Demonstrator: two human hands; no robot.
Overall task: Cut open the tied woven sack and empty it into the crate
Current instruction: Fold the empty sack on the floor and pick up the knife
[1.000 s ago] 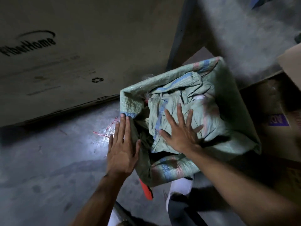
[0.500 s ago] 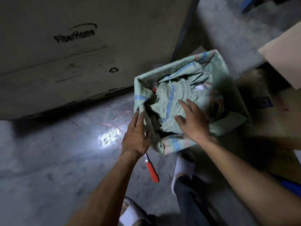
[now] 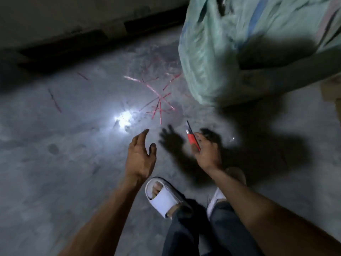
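The pale green woven sack (image 3: 239, 45) fills the upper right of the view, standing on the concrete floor (image 3: 55, 163), its blue and pink stripes blurred near the top edge. Its lower left corner bulges toward a scatter of red string scraps (image 3: 156, 100) lying on the floor just beside it. Below the sack, apart from it, the right hand (image 3: 206, 152) is closed around the red handle of a utility knife (image 3: 192, 138), with the dark blade end pointing up toward the sack. The left hand (image 3: 141, 156) hovers farther left of the sack, fingers loosely spread and slightly curled, holding nothing. A bright glare spot (image 3: 122, 120) sits on the floor left of the string scraps. Nearest the viewer, well below the sack, a white slide sandal (image 3: 164, 198) and dark trouser legs (image 3: 186, 233) show between the two forearms.
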